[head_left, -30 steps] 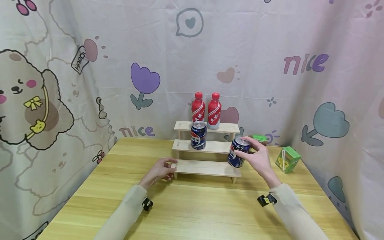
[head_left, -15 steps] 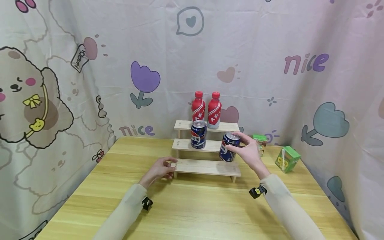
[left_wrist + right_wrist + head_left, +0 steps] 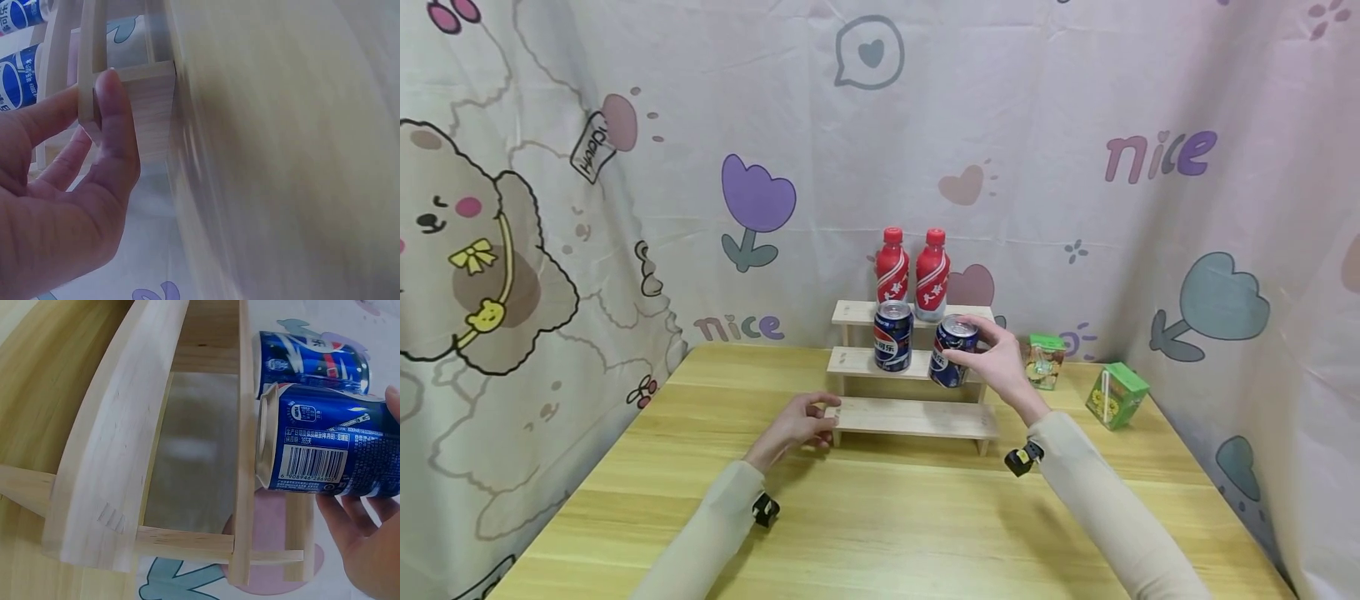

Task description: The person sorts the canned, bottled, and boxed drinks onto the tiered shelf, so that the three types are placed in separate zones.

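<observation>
A dark blue soda can [image 3: 951,354] is held between the thumb and fingers of my right hand [image 3: 1003,367]. In the right wrist view its base is at the front edge of the middle shelf; whether it touches cannot be told. A second soda can [image 3: 892,337] stands upright on that shelf, just to the left. My left hand [image 3: 796,429] pinches the left end of the lowest tier of the wooden three-step rack [image 3: 910,417]; the left wrist view shows thumb and finger on either side of the board [image 3: 94,56].
Two red bottles [image 3: 932,275] stand on the top tier. Two green drink cartons, one upright [image 3: 1045,364] and one nearer the right edge [image 3: 1117,397], sit on the wooden table [image 3: 880,525] right of the rack. A printed curtain [image 3: 1037,100] hangs behind.
My right hand has carried its can leftward and slightly up, from the rack's right end to beside the other can. More of the rear carton shows. My left hand stays at the rack.
</observation>
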Motion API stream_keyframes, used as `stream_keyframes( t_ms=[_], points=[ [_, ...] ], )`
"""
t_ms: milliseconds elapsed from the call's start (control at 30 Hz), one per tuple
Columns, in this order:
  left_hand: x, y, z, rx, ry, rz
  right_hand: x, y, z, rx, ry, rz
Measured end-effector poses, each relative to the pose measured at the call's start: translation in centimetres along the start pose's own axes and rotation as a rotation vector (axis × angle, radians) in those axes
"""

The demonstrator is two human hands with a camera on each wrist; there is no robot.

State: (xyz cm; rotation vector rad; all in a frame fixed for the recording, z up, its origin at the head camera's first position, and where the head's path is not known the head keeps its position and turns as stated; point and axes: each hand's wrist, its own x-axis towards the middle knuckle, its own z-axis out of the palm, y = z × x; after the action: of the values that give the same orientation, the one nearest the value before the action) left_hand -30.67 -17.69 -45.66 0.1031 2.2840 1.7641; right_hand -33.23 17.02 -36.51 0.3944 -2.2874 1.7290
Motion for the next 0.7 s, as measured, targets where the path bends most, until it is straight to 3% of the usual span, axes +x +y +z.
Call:
stream_keyframes(
  t_ms=[200, 333, 433, 567, 700],
  points=[
    [-0.1, -0.1, 0.0, 0.003, 0.011, -0.001, 0.8, 0.3, 0.7, 0.004, -0.002, -0.036],
    [0.0, -0.1, 0.2, 0.0, 0.028, -0.011, 0.6, -1.3, 1.1, 0.006, -0.024, -0.049],
    [0.1, -0.3, 0.3, 0.001, 0.034, -0.013, 1.0, -1.4, 1.4, 0.004, -0.039, -0.049],
    [0.1, -0.4, 0.1, 0.014, 0.03, -0.008, 2.2, 0.5, 1.7, 0.014, -0.034, -0.049],
    [0.1, -0.3, 0.0, 0.02, 0.028, -0.007, 2.4, 0.6, 2.0, 0.014, -0.017, -0.051]
  ],
)
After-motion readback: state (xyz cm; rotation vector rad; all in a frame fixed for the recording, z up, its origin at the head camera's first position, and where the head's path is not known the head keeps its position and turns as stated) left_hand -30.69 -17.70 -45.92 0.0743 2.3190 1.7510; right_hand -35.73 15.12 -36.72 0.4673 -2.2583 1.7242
